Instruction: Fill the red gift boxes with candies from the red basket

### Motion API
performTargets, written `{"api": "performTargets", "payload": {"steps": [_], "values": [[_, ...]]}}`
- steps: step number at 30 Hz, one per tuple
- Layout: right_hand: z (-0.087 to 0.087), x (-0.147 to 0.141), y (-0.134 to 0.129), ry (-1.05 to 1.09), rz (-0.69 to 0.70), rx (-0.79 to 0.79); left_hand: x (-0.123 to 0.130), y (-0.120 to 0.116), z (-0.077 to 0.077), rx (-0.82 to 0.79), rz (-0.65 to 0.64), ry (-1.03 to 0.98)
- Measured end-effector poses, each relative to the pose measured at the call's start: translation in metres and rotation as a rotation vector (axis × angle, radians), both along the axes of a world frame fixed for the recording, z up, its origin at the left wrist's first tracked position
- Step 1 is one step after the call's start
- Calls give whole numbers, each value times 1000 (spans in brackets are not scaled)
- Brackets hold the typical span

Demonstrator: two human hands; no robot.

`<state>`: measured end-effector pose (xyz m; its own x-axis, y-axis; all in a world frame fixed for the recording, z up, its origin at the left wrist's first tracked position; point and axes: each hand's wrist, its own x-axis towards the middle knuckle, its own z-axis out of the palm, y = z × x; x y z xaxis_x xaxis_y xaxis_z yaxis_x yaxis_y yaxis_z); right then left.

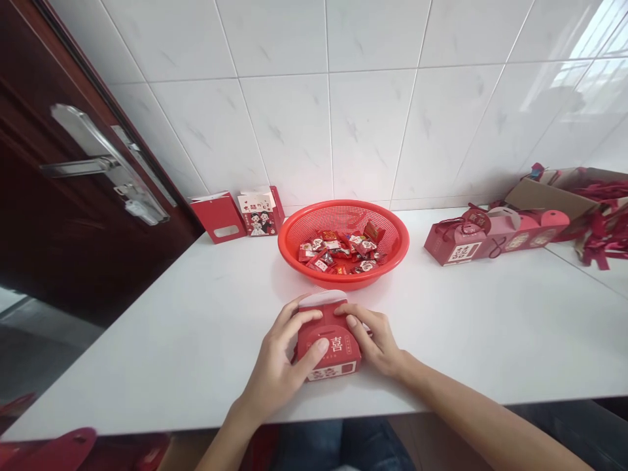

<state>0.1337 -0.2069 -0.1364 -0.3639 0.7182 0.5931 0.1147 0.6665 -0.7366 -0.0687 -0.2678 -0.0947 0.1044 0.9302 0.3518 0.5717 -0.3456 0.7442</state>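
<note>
A small red gift box (328, 337) with white characters on its front rests on the table near the front edge. My left hand (287, 353) wraps its left side, thumb pressing the front flap and fingers on the top. From the right, my right hand (375, 337) grips the same box, its fingertips on the top flaps. The rounded back flap (324, 298) stands up with its pale inner face showing. Just behind the box is a red plastic basket (343, 282) with several wrapped candies (338, 251) in it. The inside of the box is hidden.
A red box (218, 219) and a box with a printed couple (260, 219) stand at the back left. Several tied gift boxes (456, 245) line up at the right, beside a cardboard carton (534, 199) holding red ribbons (606, 232). A door handle (81, 167) juts out left.
</note>
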Motion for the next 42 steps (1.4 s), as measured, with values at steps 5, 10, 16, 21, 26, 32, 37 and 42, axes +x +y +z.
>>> {"api": "performTargets", "payload": {"steps": [5,10,16,21,26,32,37,42], "values": [[-6,-3,-2,-23,-28,65,-4,3,-8,-67,25,-122],[-13,-3,-1,21,-100,-32,-5,4,-11,-82,77,-193],[-14,-5,1,55,-175,-106,-4,8,-4,28,9,-122],[-11,-7,2,50,-181,-117,-4,13,-1,10,18,-112],[-8,-8,7,32,-191,-157,-4,17,1,-40,37,-117],[-8,-11,10,88,-132,-340,-4,19,4,-64,63,-115],[2,-6,10,156,-30,-490,-2,20,8,-77,38,-142],[39,3,15,307,-14,-531,-1,20,11,-104,51,-130]]}}
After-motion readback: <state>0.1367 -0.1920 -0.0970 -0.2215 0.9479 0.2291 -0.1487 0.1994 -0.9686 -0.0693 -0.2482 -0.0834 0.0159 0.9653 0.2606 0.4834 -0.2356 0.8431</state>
